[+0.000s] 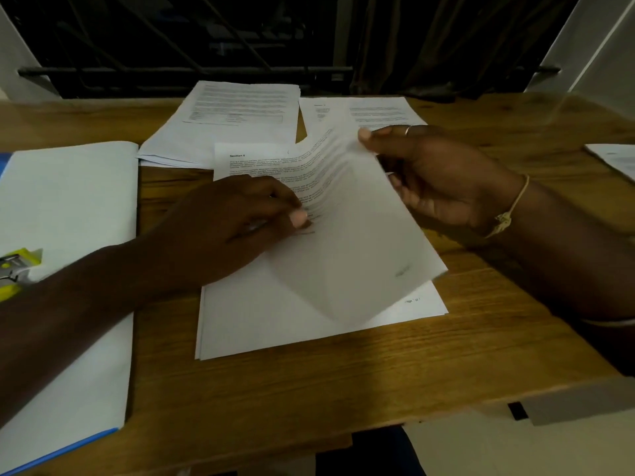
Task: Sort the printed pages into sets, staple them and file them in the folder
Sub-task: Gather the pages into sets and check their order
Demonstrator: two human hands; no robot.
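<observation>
A small stack of printed pages lies in the middle of the wooden table. Its top sheet is lifted and bent upward along its right side. My right hand pinches that sheet's upper right edge between thumb and fingers. My left hand rests on the left part of the stack with its fingers curled against the paper, thumb near the printed lines. An open blue folder holding white pages lies at the left. A yellow stapler sits on the folder, partly behind my left forearm.
Two more piles of printed pages lie at the back: one behind the stack and one partly behind my right hand. Another sheet lies at the far right edge. A dark window grille stands beyond the table.
</observation>
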